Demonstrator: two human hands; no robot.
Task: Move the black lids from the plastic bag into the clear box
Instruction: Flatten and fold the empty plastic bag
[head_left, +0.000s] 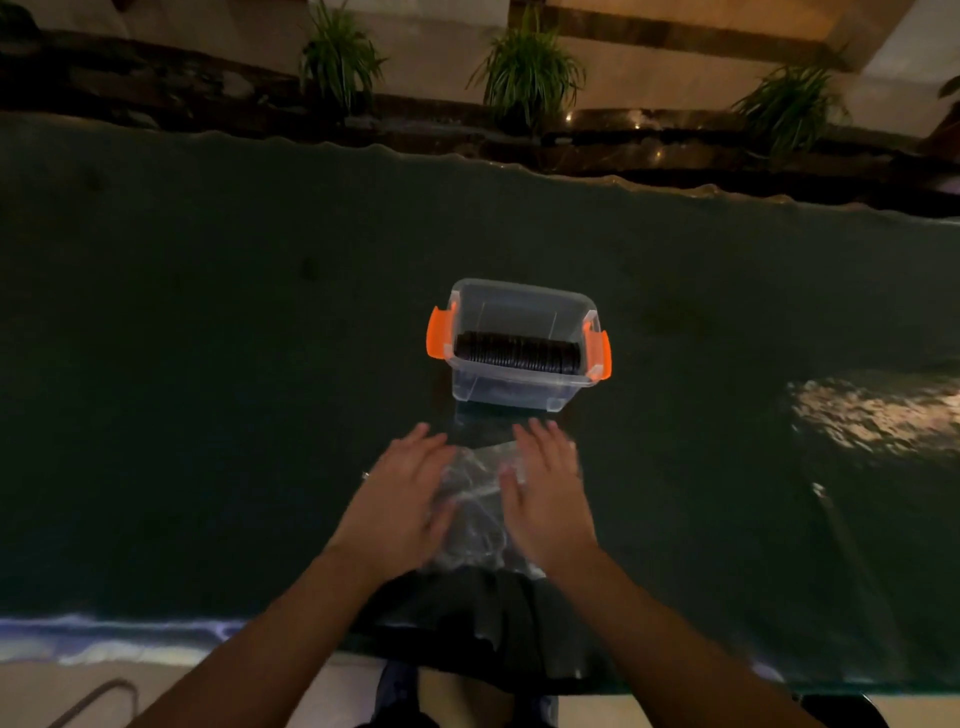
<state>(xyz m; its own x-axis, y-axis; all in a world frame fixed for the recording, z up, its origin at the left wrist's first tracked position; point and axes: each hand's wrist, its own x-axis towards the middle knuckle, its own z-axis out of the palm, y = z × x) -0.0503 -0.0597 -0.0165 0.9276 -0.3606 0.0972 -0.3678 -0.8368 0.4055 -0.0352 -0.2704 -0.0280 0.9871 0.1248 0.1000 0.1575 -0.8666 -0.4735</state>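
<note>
No readable text, label, brand, number or sign anywhere in view.

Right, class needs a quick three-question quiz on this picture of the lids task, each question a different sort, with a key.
1. True or false: a row of black lids already stands in the clear box.
2. What colour are the box's latches? A) blue B) orange C) white
3. What do both hands rest on?

Key: 1. True. 2. B. 3. The plastic bag; left hand and right hand lie flat on it, fingers straight.
</note>
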